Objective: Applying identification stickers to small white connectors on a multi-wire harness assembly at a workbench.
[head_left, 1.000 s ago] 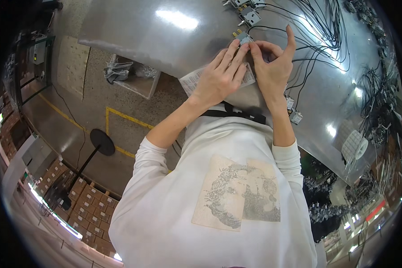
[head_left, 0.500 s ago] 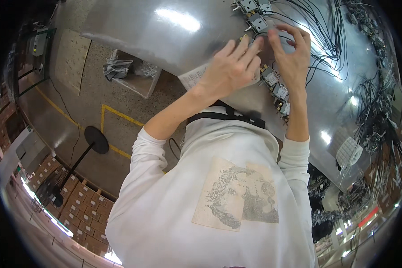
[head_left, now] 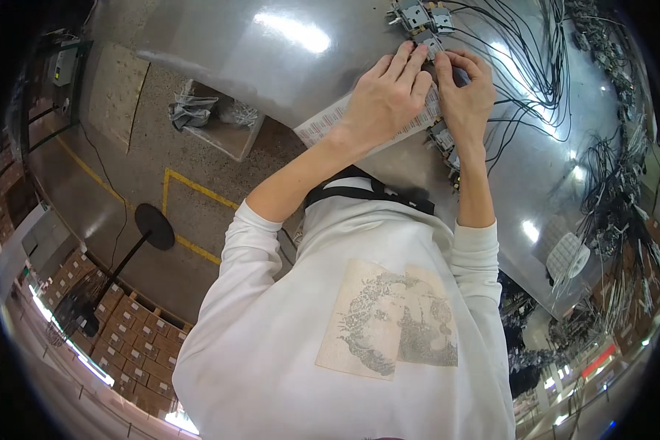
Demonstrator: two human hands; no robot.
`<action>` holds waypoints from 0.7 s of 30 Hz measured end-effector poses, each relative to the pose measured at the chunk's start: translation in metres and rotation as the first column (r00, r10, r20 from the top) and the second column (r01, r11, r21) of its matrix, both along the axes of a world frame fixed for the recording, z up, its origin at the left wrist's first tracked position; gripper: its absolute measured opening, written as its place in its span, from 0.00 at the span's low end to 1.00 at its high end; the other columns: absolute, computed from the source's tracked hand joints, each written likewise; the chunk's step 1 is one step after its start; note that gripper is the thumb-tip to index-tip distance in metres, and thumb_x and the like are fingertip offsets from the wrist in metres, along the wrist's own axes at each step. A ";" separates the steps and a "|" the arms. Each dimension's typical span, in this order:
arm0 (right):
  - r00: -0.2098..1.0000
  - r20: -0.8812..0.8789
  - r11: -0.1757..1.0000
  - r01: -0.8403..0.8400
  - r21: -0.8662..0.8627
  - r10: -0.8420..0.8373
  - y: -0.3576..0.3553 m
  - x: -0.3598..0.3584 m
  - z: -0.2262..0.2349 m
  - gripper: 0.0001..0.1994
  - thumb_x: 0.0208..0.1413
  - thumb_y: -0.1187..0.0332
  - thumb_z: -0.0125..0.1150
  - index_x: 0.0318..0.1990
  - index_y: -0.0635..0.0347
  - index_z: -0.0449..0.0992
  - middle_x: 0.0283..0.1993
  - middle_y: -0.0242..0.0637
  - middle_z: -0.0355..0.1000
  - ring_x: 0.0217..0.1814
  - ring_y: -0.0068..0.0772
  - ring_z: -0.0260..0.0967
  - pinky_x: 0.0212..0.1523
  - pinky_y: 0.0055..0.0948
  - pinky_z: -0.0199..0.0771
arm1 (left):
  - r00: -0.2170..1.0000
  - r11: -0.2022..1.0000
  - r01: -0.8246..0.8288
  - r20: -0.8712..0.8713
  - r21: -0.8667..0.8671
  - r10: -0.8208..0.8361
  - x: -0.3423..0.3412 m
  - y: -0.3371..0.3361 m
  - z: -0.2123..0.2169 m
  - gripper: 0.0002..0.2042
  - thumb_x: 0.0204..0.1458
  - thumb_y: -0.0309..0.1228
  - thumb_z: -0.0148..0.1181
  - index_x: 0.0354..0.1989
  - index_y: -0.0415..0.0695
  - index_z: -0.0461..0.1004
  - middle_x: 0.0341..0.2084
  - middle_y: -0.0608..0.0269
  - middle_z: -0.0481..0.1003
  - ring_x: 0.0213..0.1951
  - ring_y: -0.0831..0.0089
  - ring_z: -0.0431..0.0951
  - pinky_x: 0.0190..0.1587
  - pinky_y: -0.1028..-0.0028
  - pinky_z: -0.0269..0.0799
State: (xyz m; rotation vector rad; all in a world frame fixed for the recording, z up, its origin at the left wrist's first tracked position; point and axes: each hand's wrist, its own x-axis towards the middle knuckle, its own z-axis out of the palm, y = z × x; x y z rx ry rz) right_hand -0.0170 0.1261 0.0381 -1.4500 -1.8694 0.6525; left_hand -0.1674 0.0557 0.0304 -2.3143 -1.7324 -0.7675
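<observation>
My left hand (head_left: 389, 94) reaches over a white printed label sheet (head_left: 317, 129), its fingertips on the left side of a small grey boxy unit (head_left: 431, 45). At that unit's near right edge, the bent fingers and thumb of my right hand (head_left: 465, 94) come together. Both hands appear to grip this one unit; its lower part is hidden by the fingers. Just beyond lie more grey boxy units (head_left: 412, 15) with black wires (head_left: 524, 37) trailing right. A row of similar units (head_left: 443, 139) sits nearer me, partly covered by my right wrist.
The shiny metal table (head_left: 227, 44) carries bundled dark wires and small parts (head_left: 601, 169) along its right side. A white ridged object (head_left: 568, 254) lies near the right table edge. On the floor at left stand an open box with grey plastic (head_left: 240, 143) and a stand's round base (head_left: 155, 226).
Both hands have come down onto the grey unit, the right moving slightly left. Before, they were raised with fingers close together above the table. More of the label sheet shows now.
</observation>
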 end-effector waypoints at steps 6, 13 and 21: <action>0.988 -0.120 0.992 0.093 -0.083 -0.102 -0.002 -0.007 -0.004 0.12 0.61 0.64 0.73 0.40 0.66 0.88 0.48 0.40 0.82 0.53 0.37 0.77 0.52 0.32 0.80 | 1.000 1.000 0.020 0.020 0.003 -0.020 -0.001 0.002 -0.001 0.06 0.55 0.26 0.62 0.39 0.38 0.77 0.60 0.51 0.79 0.63 0.53 0.78 0.59 0.61 0.79; 0.996 0.061 0.994 0.067 0.086 -0.072 -0.001 -0.012 0.003 0.13 0.60 0.61 0.73 0.37 0.64 0.88 0.47 0.41 0.82 0.55 0.43 0.75 0.54 0.37 0.77 | 0.996 0.998 0.066 -0.051 -0.017 -0.067 -0.002 0.009 -0.002 0.15 0.55 0.28 0.62 0.48 0.34 0.77 0.60 0.45 0.79 0.62 0.51 0.76 0.59 0.61 0.74; 0.984 0.140 0.987 0.095 0.131 -0.114 0.016 0.019 0.028 0.14 0.56 0.58 0.78 0.31 0.61 0.85 0.46 0.35 0.81 0.52 0.39 0.76 0.50 0.36 0.75 | 0.976 0.995 0.073 -0.202 -0.070 -0.086 -0.003 0.012 -0.002 0.11 0.57 0.29 0.59 0.46 0.39 0.77 0.64 0.49 0.77 0.63 0.57 0.75 0.61 0.63 0.74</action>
